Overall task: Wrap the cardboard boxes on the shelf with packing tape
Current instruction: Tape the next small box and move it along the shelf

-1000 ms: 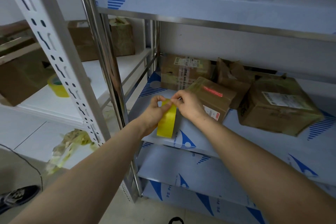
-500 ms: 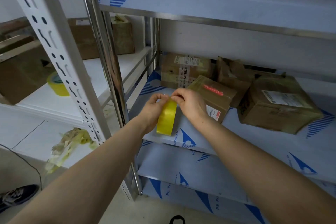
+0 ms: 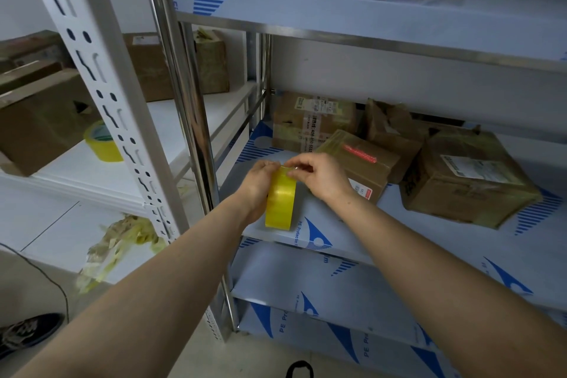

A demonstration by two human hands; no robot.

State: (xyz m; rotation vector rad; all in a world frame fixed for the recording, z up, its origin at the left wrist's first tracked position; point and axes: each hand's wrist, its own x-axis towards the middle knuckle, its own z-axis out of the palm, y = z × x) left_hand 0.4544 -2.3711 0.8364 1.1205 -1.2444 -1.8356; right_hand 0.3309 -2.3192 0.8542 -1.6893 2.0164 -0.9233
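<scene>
Gripping an upright yellow packing tape roll [image 3: 280, 202] above the shelf's [image 3: 352, 224] front edge, left hand [image 3: 257, 184] steadies it while right hand [image 3: 316, 175] pinches its top; brown cardboard boxes [image 3: 466, 181] sit behind.

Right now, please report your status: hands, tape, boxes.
Left hand holds yellow tape roll. Right hand pinches at its top. Nearest box just behind the hands. Nothing in the way.

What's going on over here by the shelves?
A person stands at a metal shelf with a roll of yellow tape. The left hand holds the roll upright, while the right hand pinches at its top, apparently picking up the loose end. Several cardboard boxes sit on the shelf just behind, and no tape runs from the roll to any of them yet.
</scene>
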